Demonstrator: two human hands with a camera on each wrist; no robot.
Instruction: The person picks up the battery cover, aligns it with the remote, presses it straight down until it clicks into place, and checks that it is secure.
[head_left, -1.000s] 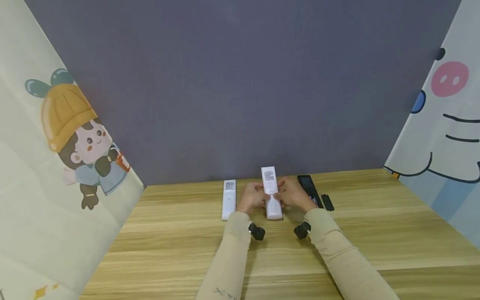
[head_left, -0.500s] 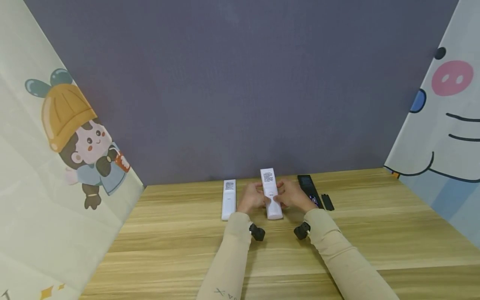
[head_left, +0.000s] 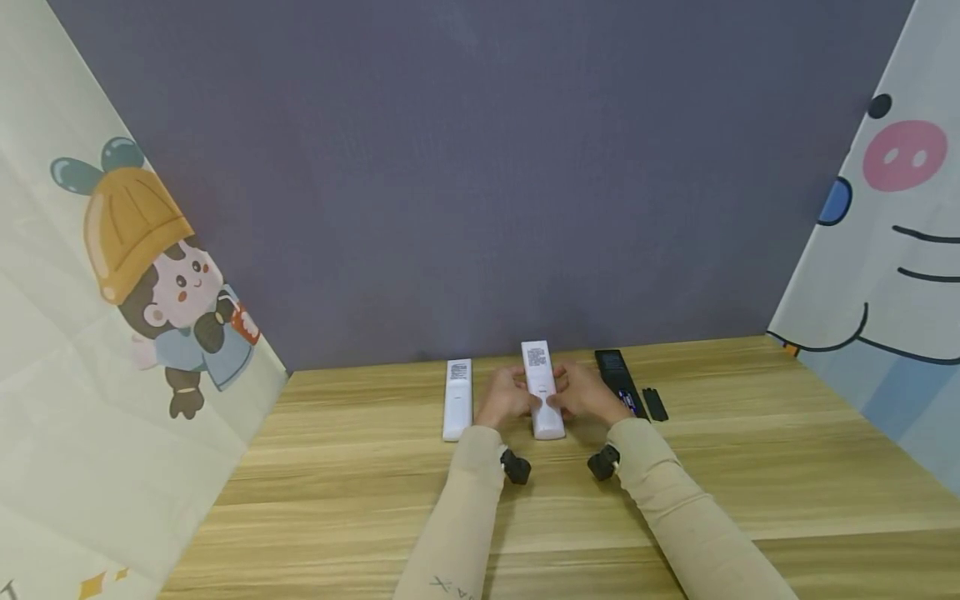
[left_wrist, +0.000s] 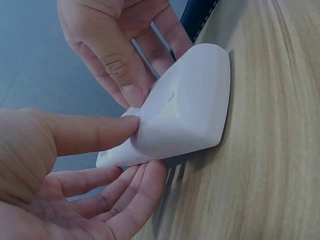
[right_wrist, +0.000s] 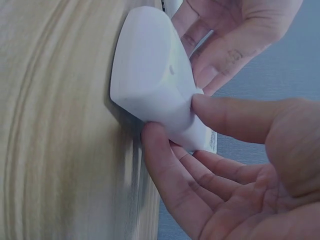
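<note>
Two hands share the grip: with our left hand (head_left: 506,397) and right hand (head_left: 588,390) we pinch the white remote (head_left: 539,379), thumbs on its back, other fingers along its sides. It stands tilted between them, near end apparently resting on the tabletop (head_left: 337,483). For control, we should press both thumbs evenly and brace from below. Clearance looks limited: a second white remote (head_left: 458,404) lies just beside our left hand; our right partly hides a black remote (head_left: 615,375), near a small black piece (head_left: 656,405).
</note>
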